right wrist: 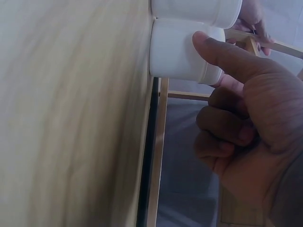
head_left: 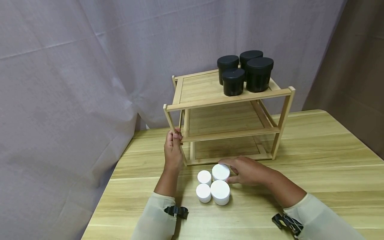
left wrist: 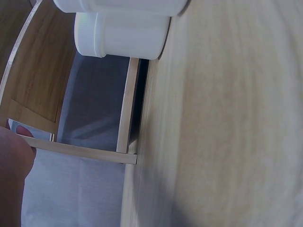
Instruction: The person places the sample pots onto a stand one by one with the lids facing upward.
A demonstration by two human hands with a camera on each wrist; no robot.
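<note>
My left hand (head_left: 173,150) grips the front left post of a three-tier wooden shelf rack (head_left: 231,134), at the middle tier. The thumb and index finger of my right hand (head_left: 250,170) are around a white lidded jar (head_left: 221,172), the back right one of a close group on the table. Beside it stand a larger white jar (head_left: 220,192) in front and two smaller ones, a back left jar (head_left: 204,177) and a front left jar (head_left: 203,193). In the right wrist view, the thumb lies on the side of the white jar (right wrist: 177,52) and the other fingers are curled.
Several black lidded jars (head_left: 259,75) stand on the right part of the rack's top tier. The rack rests on a wood-grain table (head_left: 324,160), just behind the white jars. A grey curtain (head_left: 75,100) hangs behind and to the left.
</note>
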